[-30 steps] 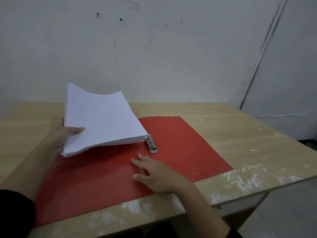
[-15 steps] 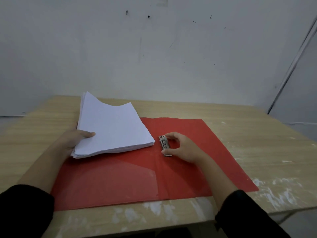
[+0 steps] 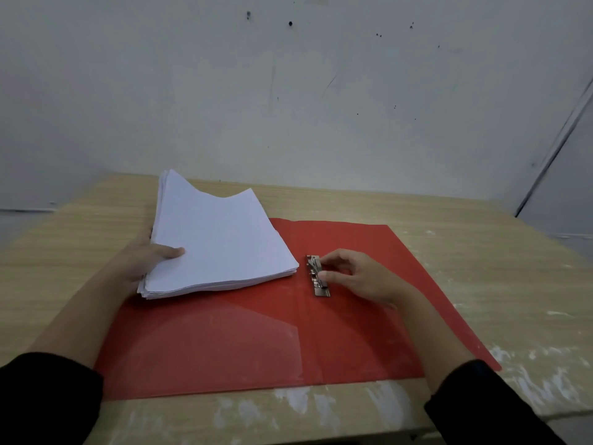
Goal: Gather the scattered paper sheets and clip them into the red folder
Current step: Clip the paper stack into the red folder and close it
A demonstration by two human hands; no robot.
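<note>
Red folder point(image 3: 224, 342), open flat on bench point(image 3: 481, 239); sheets point(image 3: 218, 245), one stack over its left leaf, gripped at the edge by left hand point(image 3: 144, 261), apparently held clear while right hand point(image 3: 359, 277) pinches the spine's clip point(image 3: 317, 277) to open it.

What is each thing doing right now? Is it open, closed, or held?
red folder, open flat on the table.
paper stack, gathered, beside the clip, not clipped.
metal clip, pinched, no paper under it.
left hand, grips the paper stack's edge.
right hand, pinches the metal clip.
</note>
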